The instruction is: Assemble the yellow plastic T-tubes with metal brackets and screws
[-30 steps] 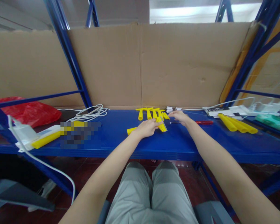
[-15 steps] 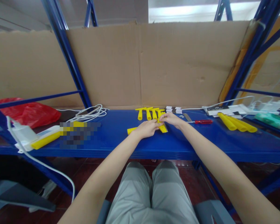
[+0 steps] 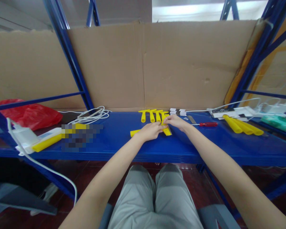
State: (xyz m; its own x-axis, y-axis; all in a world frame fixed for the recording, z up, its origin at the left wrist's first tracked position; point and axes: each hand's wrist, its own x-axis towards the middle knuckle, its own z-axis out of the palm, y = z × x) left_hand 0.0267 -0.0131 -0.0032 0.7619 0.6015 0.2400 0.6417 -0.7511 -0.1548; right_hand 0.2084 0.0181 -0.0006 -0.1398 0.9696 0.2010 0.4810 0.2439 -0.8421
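Note:
My left hand point(image 3: 151, 131) is closed around the handle of a yellow scraper point(image 3: 167, 130), keeping it low over the blue tabletop. The handle's butt end pokes out left of the hand, and a thin strip edges the wide head on the right. At the far side of that head, the fingers of my right hand point(image 3: 173, 121) are pinched together; anything between the fingertips is too small to make out. Just behind my hands stand several yellow T-shaped scrapers point(image 3: 152, 116) in a row.
Beside my right hand lie small screws point(image 3: 186, 118), a flat metal blade point(image 3: 192, 120) and a red screwdriver point(image 3: 207, 124). White-and-black stacks point(image 3: 177, 112) sit behind. Yellow handles point(image 3: 240, 125) rest at right; a white cable point(image 3: 92, 116) and red bag point(image 3: 35, 116) at left. Cardboard point(image 3: 143, 66) backs the table.

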